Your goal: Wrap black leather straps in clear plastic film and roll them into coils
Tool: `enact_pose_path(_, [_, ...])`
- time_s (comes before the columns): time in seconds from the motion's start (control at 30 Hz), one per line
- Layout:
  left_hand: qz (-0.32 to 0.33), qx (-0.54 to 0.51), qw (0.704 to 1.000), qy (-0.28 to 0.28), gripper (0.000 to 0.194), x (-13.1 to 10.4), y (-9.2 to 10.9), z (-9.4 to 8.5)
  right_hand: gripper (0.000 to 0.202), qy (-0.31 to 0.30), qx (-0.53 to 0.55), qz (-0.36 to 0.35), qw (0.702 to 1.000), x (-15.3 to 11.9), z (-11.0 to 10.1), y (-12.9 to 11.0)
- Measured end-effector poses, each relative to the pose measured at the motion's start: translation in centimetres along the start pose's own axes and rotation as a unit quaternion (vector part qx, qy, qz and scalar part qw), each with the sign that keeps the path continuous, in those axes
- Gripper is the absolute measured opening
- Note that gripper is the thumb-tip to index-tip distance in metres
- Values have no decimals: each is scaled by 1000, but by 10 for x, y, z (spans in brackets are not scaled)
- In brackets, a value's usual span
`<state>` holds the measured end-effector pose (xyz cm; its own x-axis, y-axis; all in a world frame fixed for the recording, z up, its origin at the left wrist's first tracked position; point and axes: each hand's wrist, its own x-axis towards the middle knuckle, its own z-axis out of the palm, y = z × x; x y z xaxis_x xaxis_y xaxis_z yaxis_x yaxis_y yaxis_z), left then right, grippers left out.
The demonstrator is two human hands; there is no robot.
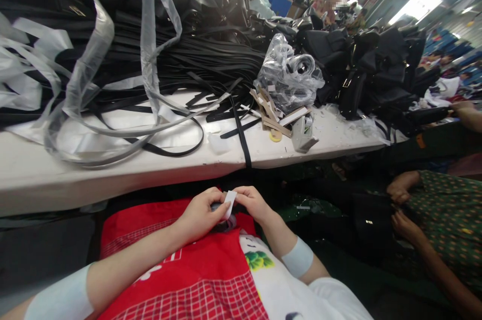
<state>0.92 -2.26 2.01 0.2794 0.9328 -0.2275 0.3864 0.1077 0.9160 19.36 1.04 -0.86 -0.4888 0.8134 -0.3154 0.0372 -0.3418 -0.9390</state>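
Closest thing to a label here is the print on the red apron [199, 264]: some white marks and a bit of a flower are shown below the left forearm, but they're too partial to be made out as words. Green leaves are printed on the white panel beside it. No brand can be read on the black bags [391, 59] piled at the far right of the table [222, 163] either; just small gold-coloured fittings can be seen.

As for the grip, a small white strip [230, 203] is pinched by the left hand [205, 209], thumb laid against its lower left part. The strip is set between both hands, over the lap and in front of the table edge. Its upper right side is met by the fingertips of the right hand [254, 202], though whether it's actually clasped there can't be told. A dark bunched item [228, 224] is seen just under the strip, mostly covered by the fingers.

The strip is stood steeply, long axis tilted, top end pointed toward the table and a bit right, bottom end toward the apron.

On the table, black straps [211, 61] are heaped near crumpled clear plastic [288, 81] and cardboard strips [269, 111].
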Motion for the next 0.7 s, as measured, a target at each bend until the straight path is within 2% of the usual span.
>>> enact_pose_path(0.13, [15,2,1000,0,27,-4,4,2,32,-58,51,35,996,1,-10,-6])
enact_pose_path(0.27, [9,3,1000,20,17,-6,0,4,32,-50,39,89,994,3,-8,-12])
enact_pose_path(0.4, [8,-34,999,24,27,-7,-2,6,35,-61,48,133,988,7,-7,-13])
enact_pose_path(0.5, [17,-37,999,2,27,-7,-1,6,38,-91,31,145,985,7,-9,-14])
enact_pose_path(0.57, [26,-30,999,-10,26,-6,0,5,34,-95,-29,102,990,4,-8,-15])
enact_pose_path(0.63, [15,-14,1000,-9,29,-3,-1,3,22,-55,-173,-5,983,-3,-5,-16])
enact_pose_path(0.67, [-3,-11,1000,-12,32,0,-3,2,15,-28,-265,-70,961,-7,-3,-16])
enact_pose_path(0.7, [-30,-21,999,-25,36,3,-4,0,9,-4,-351,-129,927,-11,-2,-17])
